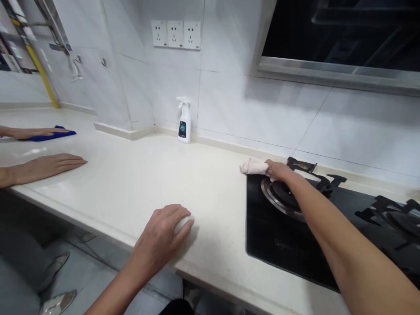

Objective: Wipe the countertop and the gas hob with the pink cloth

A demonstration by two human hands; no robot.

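My left hand (164,234) rests palm down on the white countertop (138,183) near its front edge, fingers together and flat, holding nothing. My right hand (278,169) reaches across the black gas hob (278,236) and is closed on a pale pink cloth (253,166), which lies at the hob's far left corner against the counter. My right forearm passes over the left burner (282,197).
A white spray bottle (184,120) stands by the tiled wall. At the far left another person's two hands lie on the counter, one flat (49,166), one on a blue cloth (54,133). A range hood (341,39) hangs above the hob. Wall sockets (176,34) sit high.
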